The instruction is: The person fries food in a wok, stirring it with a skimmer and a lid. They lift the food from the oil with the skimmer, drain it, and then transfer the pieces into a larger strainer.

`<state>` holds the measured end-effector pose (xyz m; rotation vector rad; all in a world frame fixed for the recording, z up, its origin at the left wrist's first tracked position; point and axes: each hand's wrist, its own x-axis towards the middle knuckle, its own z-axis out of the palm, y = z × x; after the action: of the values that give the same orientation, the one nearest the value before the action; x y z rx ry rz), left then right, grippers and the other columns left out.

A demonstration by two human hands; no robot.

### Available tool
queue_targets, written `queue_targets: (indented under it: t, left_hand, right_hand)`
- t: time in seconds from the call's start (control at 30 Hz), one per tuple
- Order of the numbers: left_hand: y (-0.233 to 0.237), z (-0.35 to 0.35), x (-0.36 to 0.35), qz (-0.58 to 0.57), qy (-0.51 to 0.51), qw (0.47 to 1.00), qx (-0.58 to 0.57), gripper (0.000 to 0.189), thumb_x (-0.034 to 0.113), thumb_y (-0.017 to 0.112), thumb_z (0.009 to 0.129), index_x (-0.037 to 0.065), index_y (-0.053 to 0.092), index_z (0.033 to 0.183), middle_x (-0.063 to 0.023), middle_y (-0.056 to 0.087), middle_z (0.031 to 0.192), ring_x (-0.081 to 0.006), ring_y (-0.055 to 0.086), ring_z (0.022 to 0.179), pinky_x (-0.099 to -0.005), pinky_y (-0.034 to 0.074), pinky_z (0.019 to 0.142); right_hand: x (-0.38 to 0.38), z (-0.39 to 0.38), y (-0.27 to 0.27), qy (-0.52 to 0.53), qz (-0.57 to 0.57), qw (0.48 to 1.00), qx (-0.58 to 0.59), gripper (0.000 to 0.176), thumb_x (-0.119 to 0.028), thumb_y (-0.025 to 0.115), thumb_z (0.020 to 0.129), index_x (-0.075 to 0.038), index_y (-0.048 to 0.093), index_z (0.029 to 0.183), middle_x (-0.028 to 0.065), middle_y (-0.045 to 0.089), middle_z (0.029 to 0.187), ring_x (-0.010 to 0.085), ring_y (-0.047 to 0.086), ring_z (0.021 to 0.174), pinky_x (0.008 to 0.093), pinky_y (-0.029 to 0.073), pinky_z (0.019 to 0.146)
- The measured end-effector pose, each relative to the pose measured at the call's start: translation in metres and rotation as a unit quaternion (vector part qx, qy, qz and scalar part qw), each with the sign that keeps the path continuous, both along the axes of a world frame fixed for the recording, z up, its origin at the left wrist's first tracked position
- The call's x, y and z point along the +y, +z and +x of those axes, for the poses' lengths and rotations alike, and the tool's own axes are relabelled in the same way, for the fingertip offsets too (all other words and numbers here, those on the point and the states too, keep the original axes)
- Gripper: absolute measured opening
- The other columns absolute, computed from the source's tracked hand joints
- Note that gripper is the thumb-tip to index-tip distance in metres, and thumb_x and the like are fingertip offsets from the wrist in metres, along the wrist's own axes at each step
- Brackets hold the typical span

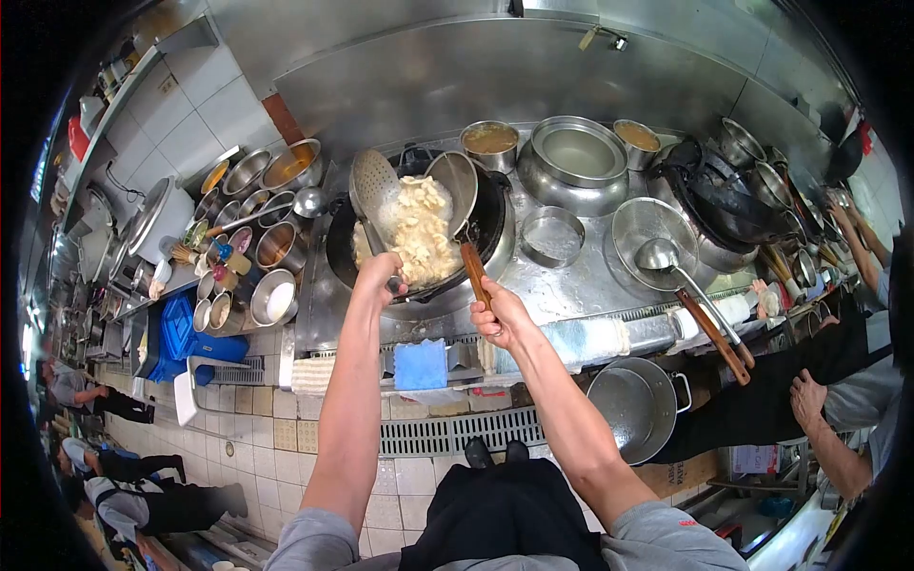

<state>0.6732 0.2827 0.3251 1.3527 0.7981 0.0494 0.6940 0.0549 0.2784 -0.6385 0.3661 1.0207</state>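
Note:
My left hand (pixel 381 278) is closed around the handle of a perforated skimmer (pixel 373 179), whose round head leans at the left side of a black wok (pixel 340 244). In my right hand (pixel 503 316) is the wooden handle of a round strainer (pixel 458 183), its bowl tilted at the wok's right side. Pale, battered-looking pieces of food (pixel 419 233) lie in the wok between the two tools, with foamy liquid around them.
Pots and bowls of sauces, with a ladle (pixel 309 203), crowd the left. A large steel pot (pixel 574 167) stands behind a metal ring (pixel 552 236). To the right, another ladle (pixel 659 255) rests in a colander (pixel 638 219). A deep pot (pixel 633 411) sits below; a co-worker's hand (pixel 808 400) is near.

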Motion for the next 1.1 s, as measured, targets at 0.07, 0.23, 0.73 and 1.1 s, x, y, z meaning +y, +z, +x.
queue_targets:
  t: [0.07, 0.23, 0.73, 1.1]
  left_hand:
    - [0.01, -0.012, -0.001, -0.109, 0.034, 0.991, -0.065, 0.002, 0.0, 0.049, 0.075, 0.0, 0.047, 0.073, -0.0062, 0.045, 0.059, -0.0164, 0.044, 0.046, -0.0284, 0.035, 0.038]
    - [0.008, -0.027, 0.015, -0.273, 0.064, 0.955, -0.098, 0.008, 0.002, 0.048, 0.076, 0.004, 0.043, 0.07, -0.0032, 0.044, 0.06, -0.0118, 0.043, 0.045, -0.0239, 0.034, 0.037]
    - [-0.019, -0.092, 0.016, -0.486, 0.071, 0.857, -0.156, 0.007, 0.005, 0.048, 0.076, 0.004, 0.043, 0.071, -0.0041, 0.044, 0.06, -0.0135, 0.042, 0.047, -0.025, 0.037, 0.039]
    - [0.0, -0.13, 0.019, -0.442, 0.066, 0.877, -0.179, 0.009, 0.005, 0.048, 0.077, 0.001, 0.043, 0.084, -0.0021, 0.044, 0.061, -0.0108, 0.042, 0.047, -0.0233, 0.035, 0.038]
  right_hand:
    - [-0.006, -0.008, 0.02, 0.0, -0.026, 0.997, -0.074, 0.012, -0.031, 0.041, 0.099, -0.021, 0.037, 0.101, 0.0028, 0.04, 0.065, 0.0057, 0.03, 0.041, 0.0185, 0.018, 0.031]
    - [-0.001, -0.038, 0.066, 0.003, -0.144, 0.961, -0.236, 0.04, -0.031, 0.045, 0.097, -0.022, 0.037, 0.135, 0.0023, 0.044, 0.062, 0.0047, 0.029, 0.038, 0.0203, 0.018, 0.031]
    - [-0.027, -0.116, 0.07, -0.075, -0.297, 0.715, -0.628, 0.045, -0.02, 0.049, 0.094, -0.001, 0.044, 0.134, 0.0189, 0.064, 0.106, 0.0208, 0.06, 0.093, 0.0309, 0.046, 0.083]
    - [-0.008, -0.126, 0.056, -0.045, -0.301, 0.718, -0.626, 0.043, -0.022, 0.049, 0.093, -0.002, 0.046, 0.131, 0.0221, 0.065, 0.092, 0.0302, 0.064, 0.088, 0.0338, 0.047, 0.081]
